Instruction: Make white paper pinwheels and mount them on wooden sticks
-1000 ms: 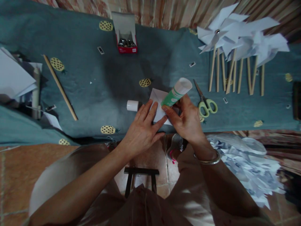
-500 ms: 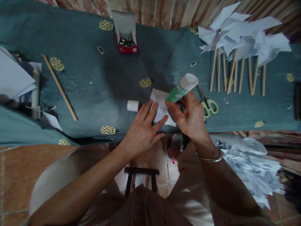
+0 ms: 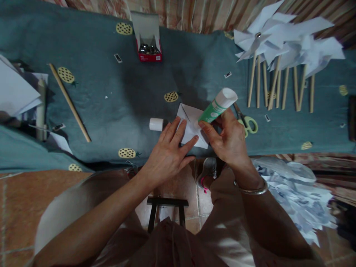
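No wording can be read. Pale print is carried by the green label of the glue stick, near the bench's near edge; too blurred to be made out. Red box, by the far edge: white lettering is seen at front left, a white patch at front right, both too small to be resolved. Small black-and-white tags are scattered across the bench; marks can't be deciphered.
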`<control>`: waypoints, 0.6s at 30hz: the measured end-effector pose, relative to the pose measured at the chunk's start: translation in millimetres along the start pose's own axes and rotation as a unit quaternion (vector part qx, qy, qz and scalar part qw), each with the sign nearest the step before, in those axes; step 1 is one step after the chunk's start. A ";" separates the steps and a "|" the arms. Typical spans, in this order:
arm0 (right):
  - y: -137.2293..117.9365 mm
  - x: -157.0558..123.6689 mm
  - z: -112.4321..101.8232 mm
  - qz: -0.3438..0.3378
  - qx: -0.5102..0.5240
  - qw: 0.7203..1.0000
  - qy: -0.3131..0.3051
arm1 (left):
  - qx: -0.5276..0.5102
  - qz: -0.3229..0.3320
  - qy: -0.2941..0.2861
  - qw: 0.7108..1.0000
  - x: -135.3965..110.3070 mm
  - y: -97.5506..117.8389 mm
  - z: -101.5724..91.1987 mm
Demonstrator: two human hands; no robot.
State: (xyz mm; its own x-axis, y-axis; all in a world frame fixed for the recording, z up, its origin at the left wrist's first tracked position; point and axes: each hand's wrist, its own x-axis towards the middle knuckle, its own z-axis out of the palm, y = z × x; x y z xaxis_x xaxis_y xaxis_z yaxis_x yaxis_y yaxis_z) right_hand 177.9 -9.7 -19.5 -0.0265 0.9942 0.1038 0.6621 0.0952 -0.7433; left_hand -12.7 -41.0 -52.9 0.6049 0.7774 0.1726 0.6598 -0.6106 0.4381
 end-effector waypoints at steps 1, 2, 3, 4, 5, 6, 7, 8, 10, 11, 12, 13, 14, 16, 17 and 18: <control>-0.2 -0.6 -0.4 0.002 -0.002 1.000 0.000 | -0.001 0.000 0.000 1.000 0.1 0.1 -0.1; -0.4 -1.2 -0.8 0.003 -0.006 1.000 -0.001 | -0.001 -0.001 -0.001 1.000 0.2 0.3 -0.3; -0.6 -1.8 -1.1 0.005 -0.013 1.000 -0.001 | -0.001 -0.002 -0.002 1.000 0.4 0.4 -0.4; -0.9 -2.4 -1.3 0.007 -0.021 1.000 -0.004 | -0.001 -0.003 -0.005 1.000 0.5 0.4 -0.6; -1.3 -2.9 -1.4 0.010 -0.028 1.000 -0.006 | 0.000 -0.005 -0.007 1.000 0.6 0.5 -0.6; -1.7 -3.5 -1.4 0.013 -0.032 0.999 -0.008 | 0.001 -0.006 -0.008 1.000 0.7 0.4 -0.6; -2.2 -4.0 -1.3 0.016 -0.033 0.999 -0.011 | 0.002 -0.006 -0.009 1.000 0.7 0.4 -0.5; -2.8 -4.4 -1.0 0.018 -0.031 0.999 -0.014 | 0.002 -0.005 -0.009 1.000 0.6 0.3 -0.4; -4.0 -4.9 0.0 0.015 -0.021 1.000 -0.016 | 0.001 -0.004 -0.007 1.000 0.5 0.2 0.1; -4.5 -5.1 0.6 0.011 -0.018 1.000 -0.016 | 0.000 -0.004 -0.006 1.000 0.3 0.2 0.3; -5.1 -5.1 1.3 0.007 -0.017 1.000 -0.017 | -0.001 -0.005 -0.006 1.000 0.3 0.2 0.4; -5.8 -5.1 2.0 0.004 -0.017 1.000 -0.015 | -0.001 -0.005 -0.005 1.000 0.2 0.4 0.5; -6.6 -5.1 2.7 0.002 -0.016 1.000 -0.013 | -0.001 -0.005 -0.004 1.000 0.2 0.5 0.5; -8.2 -5.1 4.1 0.002 -0.009 1.000 -0.013 | -0.001 -0.005 -0.002 1.000 0.3 0.9 0.4; -9.0 -5.2 4.9 0.005 -0.002 1.000 -0.015 | -0.001 -0.005 -0.002 1.000 0.4 1.1 0.3; -9.5 -5.4 5.7 0.010 0.006 1.000 -0.018 | 0.000 -0.004 -0.002 1.000 0.4 1.1 0.3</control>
State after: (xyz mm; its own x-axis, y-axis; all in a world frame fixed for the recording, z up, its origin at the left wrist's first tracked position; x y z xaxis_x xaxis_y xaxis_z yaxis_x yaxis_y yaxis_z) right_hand 167.5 -15.7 -16.8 -0.0399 0.9970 0.0658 0.6539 0.0758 -0.7528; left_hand -11.5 -41.3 -52.6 0.6009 0.7820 0.1655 0.6648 -0.6039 0.4396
